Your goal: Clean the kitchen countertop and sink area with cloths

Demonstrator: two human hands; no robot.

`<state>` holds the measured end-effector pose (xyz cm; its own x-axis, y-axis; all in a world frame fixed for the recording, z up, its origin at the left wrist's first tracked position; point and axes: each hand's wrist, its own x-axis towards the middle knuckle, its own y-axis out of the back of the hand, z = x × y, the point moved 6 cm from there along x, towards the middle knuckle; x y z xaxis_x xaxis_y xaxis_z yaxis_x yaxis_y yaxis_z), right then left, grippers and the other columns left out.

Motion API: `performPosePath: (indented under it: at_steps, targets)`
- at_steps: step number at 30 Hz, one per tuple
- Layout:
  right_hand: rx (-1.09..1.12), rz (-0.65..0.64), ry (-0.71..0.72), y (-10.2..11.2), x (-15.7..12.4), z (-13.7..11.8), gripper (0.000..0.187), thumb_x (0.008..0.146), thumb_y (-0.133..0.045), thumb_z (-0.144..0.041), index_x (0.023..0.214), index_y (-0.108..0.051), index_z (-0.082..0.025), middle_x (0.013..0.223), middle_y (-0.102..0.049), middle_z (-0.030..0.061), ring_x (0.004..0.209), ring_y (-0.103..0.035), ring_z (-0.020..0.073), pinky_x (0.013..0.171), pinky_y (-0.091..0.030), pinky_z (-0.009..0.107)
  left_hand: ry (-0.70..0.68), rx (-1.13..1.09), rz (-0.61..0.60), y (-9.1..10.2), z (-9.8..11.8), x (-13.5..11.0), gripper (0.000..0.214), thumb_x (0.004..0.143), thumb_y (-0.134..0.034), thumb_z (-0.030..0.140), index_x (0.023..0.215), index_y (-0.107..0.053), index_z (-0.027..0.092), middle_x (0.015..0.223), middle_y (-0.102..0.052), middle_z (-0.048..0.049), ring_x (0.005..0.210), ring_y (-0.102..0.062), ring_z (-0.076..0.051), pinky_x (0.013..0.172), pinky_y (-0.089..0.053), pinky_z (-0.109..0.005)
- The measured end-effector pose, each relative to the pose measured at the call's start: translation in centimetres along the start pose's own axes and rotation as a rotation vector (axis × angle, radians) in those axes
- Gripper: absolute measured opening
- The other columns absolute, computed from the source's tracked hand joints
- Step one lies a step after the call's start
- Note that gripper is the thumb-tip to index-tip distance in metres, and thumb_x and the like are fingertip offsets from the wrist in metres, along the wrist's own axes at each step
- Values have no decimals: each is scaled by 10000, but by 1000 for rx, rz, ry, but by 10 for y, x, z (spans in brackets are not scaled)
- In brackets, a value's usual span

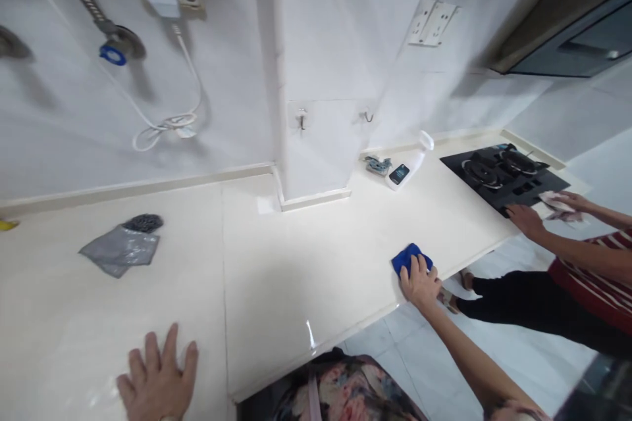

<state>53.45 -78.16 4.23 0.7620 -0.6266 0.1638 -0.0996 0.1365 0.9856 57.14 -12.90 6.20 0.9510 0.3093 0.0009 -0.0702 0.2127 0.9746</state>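
My right hand (422,281) presses down on a folded blue cleaning cloth (405,256) near the front edge of the cream countertop (306,250). Its fingers curl over the cloth and hold it against the surface. My left hand (158,375) lies flat on the counter at the lower left, fingers spread, with nothing in it. Beyond that hand are a grey plastic bag (121,251) and a dark scouring pad (143,223). A white spray bottle (411,166) lies or leans at the back, beside a small packet with greyish-blue contents (378,164).
At right, a co-worker in a striped red top (587,263) holds a pale cloth (555,204) by the black gas hob (503,174). A wall pillar (316,151) with hooks juts over the counter. A white cable (170,123) hangs at upper left.
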Motion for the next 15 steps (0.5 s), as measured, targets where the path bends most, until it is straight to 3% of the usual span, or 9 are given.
performPosePath:
  at_steps: [4, 9, 12, 15]
  targets:
    - [-45, -39, 172, 11, -30, -72, 627, 1002, -325, -434, 1535, -468, -137, 1637, -352, 148, 1360, -363, 456, 1028, -374, 613, -2, 4, 1, -4, -5, -2, 774, 929, -157, 650, 1573, -288, 243, 1689, -225, -156, 1565, -142, -431, 1247, -145, -659]
    - [74, -142, 395, 35, -70, -200, 613, 977, -419, -393, 1543, -458, -158, 1656, -331, 131, 1397, -343, 467, 1077, -324, 616, -14, -1, 13, -4, -4, -4, 767, 943, -135, 611, 1575, -280, 202, 1694, -212, -161, 1581, -90, -404, 1267, -103, -633]
    - [252, -213, 705, 50, -122, -272, 648, 937, -503, -456, 1537, -460, -213, 1639, -377, 96, 1404, -317, 496, 1078, -307, 669, -13, -19, 33, -1, -3, -4, 746, 945, -134, 603, 1571, -293, 229, 1692, -216, -151, 1580, -96, -409, 1254, -125, -653]
    - [431, -253, 1086, 64, -188, -313, 688, 920, -520, -533, 1538, -435, -243, 1565, -485, 77, 1382, -343, 478, 1054, -341, 684, -39, -38, 11, 1, -2, -2, 747, 945, -162, 613, 1579, -265, 231, 1690, -197, -168, 1569, -101, -448, 1235, -136, -686]
